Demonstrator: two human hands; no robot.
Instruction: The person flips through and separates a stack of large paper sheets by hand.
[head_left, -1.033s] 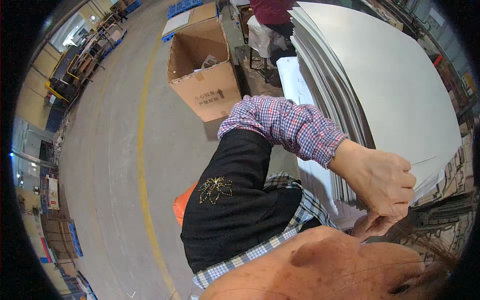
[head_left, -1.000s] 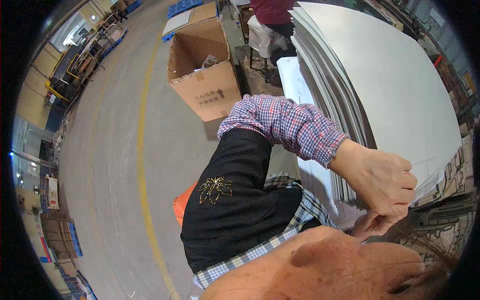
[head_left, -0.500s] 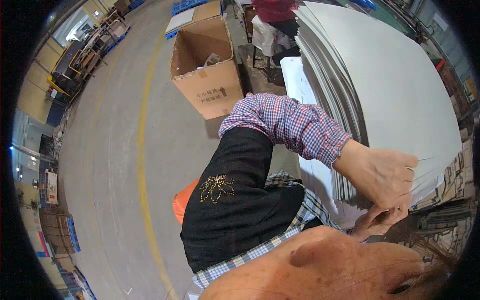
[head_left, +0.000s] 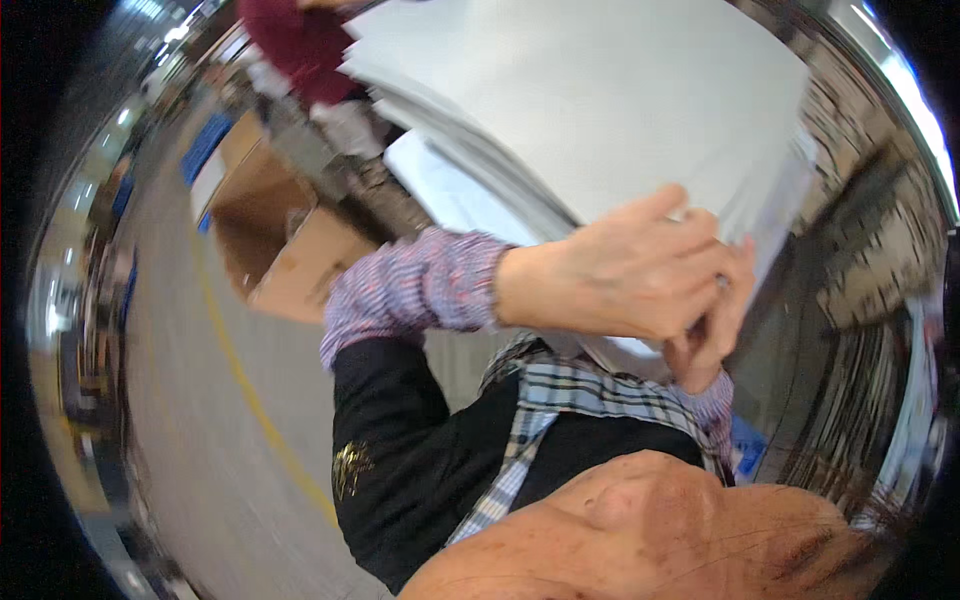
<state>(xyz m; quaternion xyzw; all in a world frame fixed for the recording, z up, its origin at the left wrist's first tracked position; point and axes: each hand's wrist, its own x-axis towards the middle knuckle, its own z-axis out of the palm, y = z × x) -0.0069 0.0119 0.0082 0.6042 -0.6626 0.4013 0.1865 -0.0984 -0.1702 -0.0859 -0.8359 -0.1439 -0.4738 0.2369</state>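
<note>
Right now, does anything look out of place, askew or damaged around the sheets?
The stack of white sheets looks slightly askew: at its upper-left end in the picture, corners jut out unevenly, so that edge isn't flush. Nothing else stands out; blur hides any finer damage.

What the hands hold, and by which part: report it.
Cannot be told: blurred, the left hand and right hand overlap, hiding any grip beside the white sheets.

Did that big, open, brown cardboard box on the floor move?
No, it seems not: the open brown cardboard box stands just right of the painted yellow floor line, like before. Only the view turned.
</note>
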